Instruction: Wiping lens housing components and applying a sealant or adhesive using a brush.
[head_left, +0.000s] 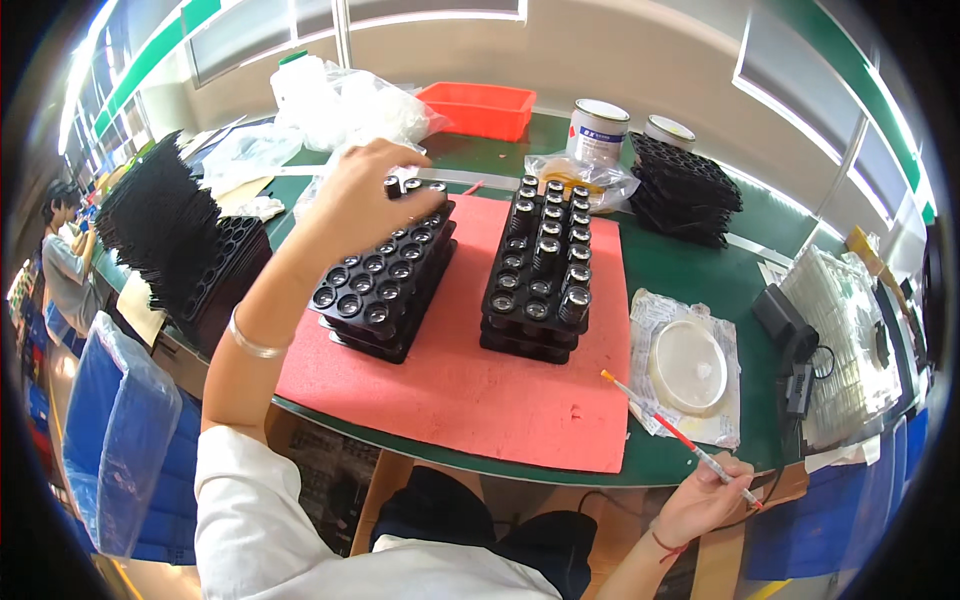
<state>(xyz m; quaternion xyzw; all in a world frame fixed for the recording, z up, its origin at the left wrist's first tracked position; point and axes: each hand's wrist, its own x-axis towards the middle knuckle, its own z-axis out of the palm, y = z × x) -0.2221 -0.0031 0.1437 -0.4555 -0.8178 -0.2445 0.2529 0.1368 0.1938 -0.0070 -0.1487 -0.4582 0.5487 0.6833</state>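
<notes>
My left hand [368, 205] is over the far end of the left black tray [385, 285], thumb and fingers apart around several small black cylinders [412, 185] with shiny tops. Whether it touches any of them is hard to see. Round black parts with glassy centres fill that tray's holes. To its right, a second black tray [528, 335] carries similar parts, some of them tall black cylinders [546, 252] standing upright. Low at the right, my right hand [705, 497] is closed on a thin paintbrush [672, 428] with a red and white handle, its yellowish tip pointing up and left.
Both trays stand on a pink mat [560, 420]. A round white dish [688, 367] lies right of it. Stacked black trays [170, 220] rise at left, more black trays [685, 190] at far right. Behind are a paint can [598, 135], red bin [480, 110] and plastic bags [345, 105].
</notes>
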